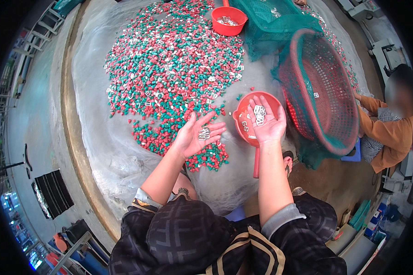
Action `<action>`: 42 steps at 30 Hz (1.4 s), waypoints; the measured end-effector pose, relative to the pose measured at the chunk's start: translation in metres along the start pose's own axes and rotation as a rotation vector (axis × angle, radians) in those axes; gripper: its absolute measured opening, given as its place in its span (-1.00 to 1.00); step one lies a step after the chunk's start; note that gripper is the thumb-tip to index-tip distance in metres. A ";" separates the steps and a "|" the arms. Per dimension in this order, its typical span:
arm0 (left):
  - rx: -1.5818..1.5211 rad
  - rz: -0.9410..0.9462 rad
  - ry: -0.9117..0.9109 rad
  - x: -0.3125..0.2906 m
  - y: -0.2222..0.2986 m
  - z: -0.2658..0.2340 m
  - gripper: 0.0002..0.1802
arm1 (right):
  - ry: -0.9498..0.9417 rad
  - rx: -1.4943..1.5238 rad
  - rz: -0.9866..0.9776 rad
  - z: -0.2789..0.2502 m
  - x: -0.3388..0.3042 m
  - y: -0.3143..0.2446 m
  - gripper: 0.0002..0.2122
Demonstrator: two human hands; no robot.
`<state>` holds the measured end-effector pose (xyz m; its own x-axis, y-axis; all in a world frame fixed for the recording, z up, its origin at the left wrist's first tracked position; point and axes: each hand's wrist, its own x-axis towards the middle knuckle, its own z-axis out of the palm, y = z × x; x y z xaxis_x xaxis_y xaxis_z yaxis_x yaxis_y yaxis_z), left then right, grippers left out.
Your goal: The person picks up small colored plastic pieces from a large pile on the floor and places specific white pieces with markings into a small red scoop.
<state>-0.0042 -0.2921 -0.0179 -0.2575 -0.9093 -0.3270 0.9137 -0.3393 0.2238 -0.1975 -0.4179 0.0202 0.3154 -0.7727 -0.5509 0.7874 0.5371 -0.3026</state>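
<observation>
My left hand [188, 140] is palm up with its fingers spread, over the near edge of a heap of small red and green cone-shaped pieces [165, 85]. A few small metal buckles [203, 134] rest on that palm and fingers. My right hand [271, 127], also palm up with fingers stretched out, carries a small cluster of pale metal buckles [259, 114]. Beneath it is a red plastic long-handled scoop [238, 114], partly hidden by the hand, with a few buckles inside. Many more buckles lie scattered among the cones.
A second red scoop [228, 28] with buckles stands at the far side. To the right, a large red perforated basket [328, 87] leans, draped in green netting [273, 20]. Another person [390, 123] sits beyond it. Grey plastic sheeting [98, 110] lies underneath.
</observation>
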 end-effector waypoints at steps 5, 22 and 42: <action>0.061 -0.007 0.032 0.000 -0.001 0.010 -0.31 | 0.025 0.003 0.013 -0.011 0.003 0.001 -0.46; 0.208 -0.124 -0.039 0.038 0.020 0.102 -0.37 | 0.176 0.211 -0.011 -0.037 0.018 -0.005 -0.51; 0.721 0.094 0.018 0.134 -0.035 0.189 -0.50 | -0.022 -0.404 0.151 -0.027 -0.006 -0.088 -0.66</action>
<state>-0.1303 -0.4478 0.1043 -0.1769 -0.9404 -0.2904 0.4952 -0.3400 0.7994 -0.2829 -0.4514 0.0293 0.4263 -0.6798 -0.5968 0.4621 0.7308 -0.5023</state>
